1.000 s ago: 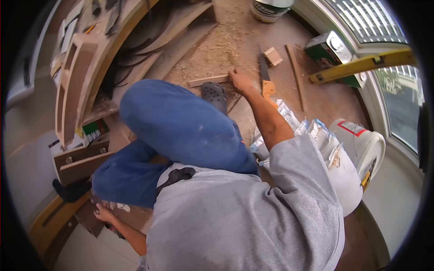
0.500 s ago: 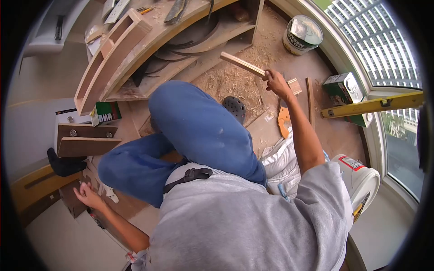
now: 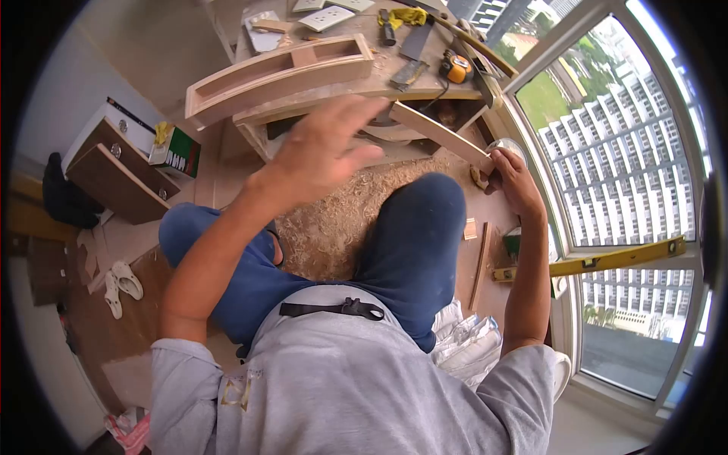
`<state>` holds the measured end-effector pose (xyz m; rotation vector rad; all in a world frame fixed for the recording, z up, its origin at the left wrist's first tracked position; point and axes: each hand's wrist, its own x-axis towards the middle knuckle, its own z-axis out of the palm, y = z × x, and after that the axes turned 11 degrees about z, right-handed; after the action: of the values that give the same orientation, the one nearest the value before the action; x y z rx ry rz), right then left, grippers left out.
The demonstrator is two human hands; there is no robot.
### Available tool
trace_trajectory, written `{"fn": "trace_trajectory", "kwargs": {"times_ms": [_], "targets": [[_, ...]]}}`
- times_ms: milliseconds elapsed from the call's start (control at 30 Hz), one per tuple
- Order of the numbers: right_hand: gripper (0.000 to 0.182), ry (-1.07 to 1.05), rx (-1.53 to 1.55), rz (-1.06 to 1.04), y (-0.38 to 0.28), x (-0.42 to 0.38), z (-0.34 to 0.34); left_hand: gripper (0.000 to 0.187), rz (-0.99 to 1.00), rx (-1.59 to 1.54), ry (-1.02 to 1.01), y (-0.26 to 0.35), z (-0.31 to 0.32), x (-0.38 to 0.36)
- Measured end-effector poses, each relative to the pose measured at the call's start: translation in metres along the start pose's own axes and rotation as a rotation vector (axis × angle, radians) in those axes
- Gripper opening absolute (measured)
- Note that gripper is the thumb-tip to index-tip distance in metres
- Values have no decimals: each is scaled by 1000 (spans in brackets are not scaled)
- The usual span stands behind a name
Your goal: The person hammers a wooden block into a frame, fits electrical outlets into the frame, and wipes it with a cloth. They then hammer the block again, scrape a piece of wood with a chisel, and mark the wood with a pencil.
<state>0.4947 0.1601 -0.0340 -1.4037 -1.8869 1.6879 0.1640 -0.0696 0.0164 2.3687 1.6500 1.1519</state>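
Observation:
My right hand [image 3: 513, 180] is closed around the near end of a wooden strip [image 3: 438, 135]. The strip points away to the upper left, its far end in front of the workbench edge. My left hand [image 3: 322, 152] is raised over the wood shavings [image 3: 326, 227], fingers stretched out and somewhat blurred. Its fingertips come close to the strip's far end, and nothing shows in the palm. On the workbench behind it lies a curved wooden frame [image 3: 280, 82] with open compartments.
A yellow spirit level [image 3: 599, 262] reaches across by the window, right of my right forearm. The bench also holds an orange and black tool [image 3: 456, 68] and white socket plates [image 3: 327, 17]. At left stand wooden panels with knobs [image 3: 114, 178], a green box [image 3: 179, 154] and white clogs [image 3: 125, 280].
My left hand has risen from low at the left to in front of the bench. My right hand still grips the strip, now farther right in view. The view has shifted and my knees have parted.

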Motion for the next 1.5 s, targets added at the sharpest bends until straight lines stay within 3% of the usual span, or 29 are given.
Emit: {"fn": "trace_trajectory", "kwargs": {"times_ms": [133,167,200,300,367,400,500,533,567,633,700,867,933,967,1033,1100,1167,1300,1367,1400,1467,1500], "targets": [[35,-77,-224,-95,-50,-7,46,82,172,357,-113,-7,48,1],[36,-112,-238,-85,-58,-5,61,73,79,264,-184,-11,58,-8],[36,-182,-263,-83,-57,2,78,59,-135,102,-382,-5,53,-10],[36,-182,-507,-93,-42,21,111,45,-299,-95,-378,-30,99,-64],[33,-35,-922,-329,-12,42,131,43,-462,-323,-157,-52,161,-113],[31,53,-1171,-412,-5,42,146,43,-494,-323,-144,-55,178,-130],[29,-200,-941,-328,38,57,170,39,-643,-296,-131,-65,218,-182],[28,-299,-929,-124,44,59,175,38,-777,-310,-142,-68,233,-201],[28,-321,-934,-121,53,61,177,36,-912,-326,-154,-66,234,-212],[27,-363,-1164,-244,62,71,180,33,-959,-352,-231,-73,227,-233],[25,-327,-1172,-274,53,81,193,33,-1008,-372,-465,-87,228,-245],[30,-357,-1180,-264,40,91,221,49,-1016,-405,-514,-101,219,-247],[30,-382,-1243,-254,34,90,230,53,-746,278,-283,-89,226,-261],[30,-385,-1246,-256,31,87,234,53,-750,277,-281,-105,217,-259],[30,-457,-1235,-256,26,87,242,47,-1116,-252,-769,-166,181,-257],[26,-461,-1154,-322,29,86,244,33,-1281,-119,-730,-205,175,-291],[28,-466,-1195,-323,27,84,248,41,-1402,-61,-743,-246,153,-315],[27,-498,-1165,-280,19,78,259,53,-1345,220,-553,-302,114,-324],[27,-522,-1140,-293,11,77,263,39,-1204,489,-314,-350,128,-338],[26,-527,-1121,-207,-3,74,269,39,-1203,491,-313,-382,140,-353],[26,-558,-1162,-200,-3,78,271,37,-1108,328,317,-441,177,-387],[26,-558,-1196,-166,-7,80,274,37,-1014,664,-113,-473,188,-380]]}}
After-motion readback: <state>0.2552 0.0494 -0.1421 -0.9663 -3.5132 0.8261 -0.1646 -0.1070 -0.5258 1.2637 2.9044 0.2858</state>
